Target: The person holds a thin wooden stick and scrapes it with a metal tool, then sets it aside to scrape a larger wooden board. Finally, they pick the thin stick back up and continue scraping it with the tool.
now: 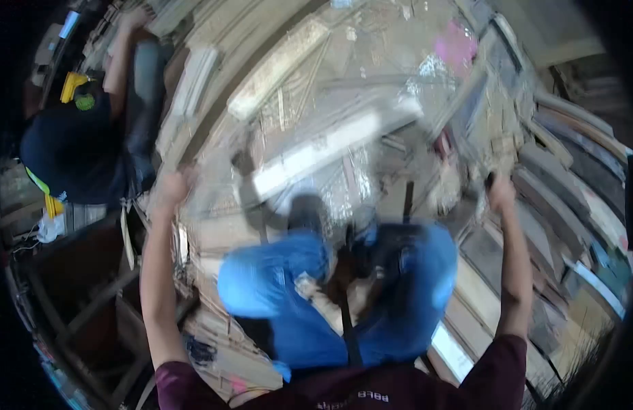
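Observation:
Motion blur smears both of my hands. My left hand (pixel 173 187) is out to the left, beside the pale edges of stacked wood; its fingers are too smeared to read. On the right, my right hand (pixel 502 193) looks closed, with a small dark piece (pixel 490 180) at its top that I cannot make out. Between the hands, a pale squared wooden board (pixel 323 156) lies at a slant beyond my knees. Farther off is another pale plank (pixel 279 72). My bent legs in blue jeans (pixel 282 273) are below the board.
A co-worker in a dark shirt (pixel 77 154) bends at the left, one arm stretched forward. Stacked boards (pixel 562 198) line the right side. A dark wooden frame (pixel 77 287) stands at the lower left. Scraps and a pink patch (pixel 456 44) lie ahead.

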Motion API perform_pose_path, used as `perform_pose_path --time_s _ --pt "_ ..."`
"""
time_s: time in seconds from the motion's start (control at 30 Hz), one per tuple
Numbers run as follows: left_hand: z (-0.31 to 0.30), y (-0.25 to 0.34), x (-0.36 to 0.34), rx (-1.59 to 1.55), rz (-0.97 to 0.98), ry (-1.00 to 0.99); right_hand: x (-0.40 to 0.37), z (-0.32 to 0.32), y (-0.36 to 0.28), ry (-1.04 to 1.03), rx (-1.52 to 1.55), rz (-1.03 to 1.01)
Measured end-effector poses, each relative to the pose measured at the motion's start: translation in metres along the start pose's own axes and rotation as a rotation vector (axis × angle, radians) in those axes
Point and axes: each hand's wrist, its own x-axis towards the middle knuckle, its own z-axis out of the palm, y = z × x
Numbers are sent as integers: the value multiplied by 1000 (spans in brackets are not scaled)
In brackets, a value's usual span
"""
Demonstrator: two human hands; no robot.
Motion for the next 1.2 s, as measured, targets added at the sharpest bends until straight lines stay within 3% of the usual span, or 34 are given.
perform_pose_path --time_s 0.03,0.07,0.1,0.13,0.2,0.27,0.33,0.37,0.43,0.47,0.53,0.6,0.67,0.7,0.73,0.8,0.83,0.93,0.97,1.0,1.03,1.07,1.13,1.2 --pt "-11 -27 -16 28 -121 -91 -9 -19 28 14 -95 -48" --pt "-22 -54 -32 67 -239 -187 -57 -88 3 -142 -116 21" --pt "-79 -27 -50 -437 -545 -357 -70 -104 21 -128 -17 53" --pt "-119 3 -67 -934 -874 -442 -101 -128 26 -98 78 -66" --pt "-178 57 -128 -1332 -923 -216 -155 -163 58 -251 258 -166" --pt "-218 89 -175 -1244 -961 -155 -223 -199 57 -289 562 -60" --pt "-219 108 -227 -464 -660 -30 -268 -221 61 -264 502 -20" --pt "-239 130 -249 -437 -698 -149 -286 -215 62 -285 512 13" --pt "-250 165 -292 -719 -692 -215 -320 -182 70 -319 483 8" --pt "-261 192 -298 -759 -825 -272 -335 -158 76 -331 437 -28" --pt "-267 234 -311 -889 -833 -261 -376 -101 87 -229 578 -58" --pt "-272 289 -337 -974 -983 -320 -412 -120 79 -718 1175 350" --pt "-274 341 -339 -1392 -1017 -515 -470 -10 89 -390 1313 513" --pt "-276 363 -337 -1574 -1053 -558 -491 13 86 -244 1084 511" --pt "-275 382 -331 -1511 -1070 -582 -512 5 83 -222 755 515" --pt "-274 419 -322 -1242 -949 -575 -540 -26 97 -468 845 422" --pt "-279 434 -317 -1162 -832 -639 -554 -13 107 -666 968 471" --pt "-283 454 -307 -1260 -703 -839 -600 -57 118 -591 897 410" --pt "-256 439 -309 -908 -421 -696 -620 -53 122 -607 870 471" --pt "-228 426 -309 -562 -129 -538 -649 -43 125 -479 953 498" --pt "-231 438 -309 -231 34 -411 -672 -44 124 -445 1031 617" --pt "-235 441 -303 -280 2 -631 -699 -51 124 -423 1092 726" --pt "-221 425 -301 -285 -26 -819 -763 -47 120 -356 1135 870" --pt "-224 419 -301 -250 6 -774 -792 -41 108 -354 1179 926"
